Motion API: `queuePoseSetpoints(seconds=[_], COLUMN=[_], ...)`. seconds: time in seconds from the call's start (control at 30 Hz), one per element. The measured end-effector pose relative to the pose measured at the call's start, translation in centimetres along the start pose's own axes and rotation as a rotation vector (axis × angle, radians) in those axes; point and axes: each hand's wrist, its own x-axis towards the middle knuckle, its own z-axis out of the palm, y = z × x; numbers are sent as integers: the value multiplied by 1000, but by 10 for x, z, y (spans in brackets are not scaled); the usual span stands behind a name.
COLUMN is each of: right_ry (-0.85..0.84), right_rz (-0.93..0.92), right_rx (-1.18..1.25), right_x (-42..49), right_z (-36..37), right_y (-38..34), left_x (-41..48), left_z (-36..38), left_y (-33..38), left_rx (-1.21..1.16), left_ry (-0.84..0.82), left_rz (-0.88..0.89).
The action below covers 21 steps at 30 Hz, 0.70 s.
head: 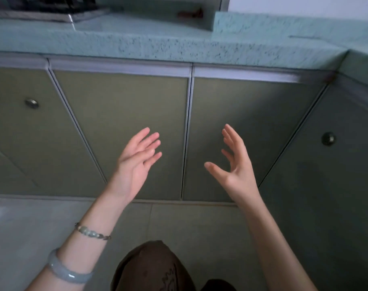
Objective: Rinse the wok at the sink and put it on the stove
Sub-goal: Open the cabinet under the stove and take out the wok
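My left hand [138, 158] and my right hand [234, 164] are raised in front of the green cabinet doors, palms facing each other, fingers straight and spread. Neither holds anything. A corner of the stove [53, 9], with dark grates and a metal edge, shows at the top left on the countertop. No wok and no sink are in view.
A speckled green countertop [158, 45] runs across the top and turns toward me at the right. Below it are cabinet doors [120, 127] with round knobs [32, 103]. A small reddish thing [190, 13] lies at the counter's back. Grey floor tiles are below.
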Motion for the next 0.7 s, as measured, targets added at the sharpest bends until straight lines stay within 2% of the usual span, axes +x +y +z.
queuePoseSetpoints(seconds=[0.07, 0.13, 0.27, 0.43, 0.7], right_ry=[9, 24, 58, 70, 71], right_rz=[-58, -104, -145, -149, -158], right_rx=[-32, -78, -122, -146, -210], right_x=[11, 24, 55, 88, 103], right_z=[-4, -8, -11, -8, -10], right_y=[-9, -18, -35, -48, -52], left_x=[15, 35, 84, 125, 148], left_z=[12, 25, 45, 64, 85], left_y=[18, 34, 48, 63, 75], left_rx=[-187, -271, -252, -225, -401], left_ry=[-27, -26, 47, 43, 76], left_rz=[-55, -94, -158, -186, -201])
